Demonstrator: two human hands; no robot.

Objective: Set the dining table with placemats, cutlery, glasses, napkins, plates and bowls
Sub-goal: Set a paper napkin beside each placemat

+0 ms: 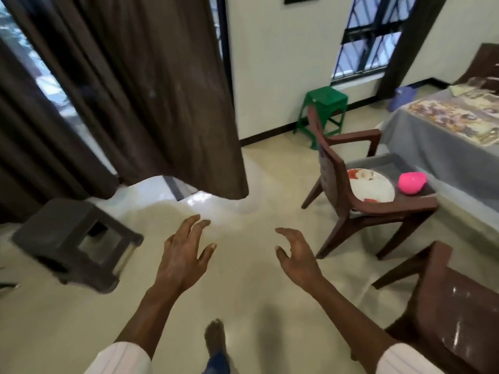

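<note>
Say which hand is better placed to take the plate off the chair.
Probably right: the right hand, open and empty, is nearer the plate on the chair; the left hand is farther away.

A heavy brown curtain [151, 98] hangs at the far left, its hem just above the pale glossy floor [243, 298]. A dark plastic stool [67, 238] sits at the near left. By the far wall stands a green stool [324, 103], under a barred window [370, 36]. A brown plastic armchair [332, 163] stands to the right, with another brown chair [453, 306] nearer.
</note>
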